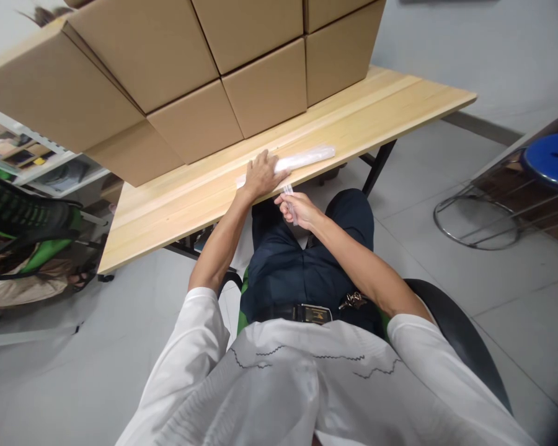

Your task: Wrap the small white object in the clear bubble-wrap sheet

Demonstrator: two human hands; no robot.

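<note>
A long, narrow bundle in whitish clear plastic lies along the front part of the wooden table. My left hand rests on top of it with fingers stretched out, pressing it to the tabletop. Just past the table's front edge, above my lap, my right hand is closed in a pinch. Between its fingers is a narrow clear plastic strip with faint markings, which reaches up toward the bundle. Whether strip and bundle are joined I cannot tell.
Stacked cardboard boxes fill the table's back. A blue-topped stool stands at right. On the left are a green and black chair, a person's sandalled foot and a white shelf.
</note>
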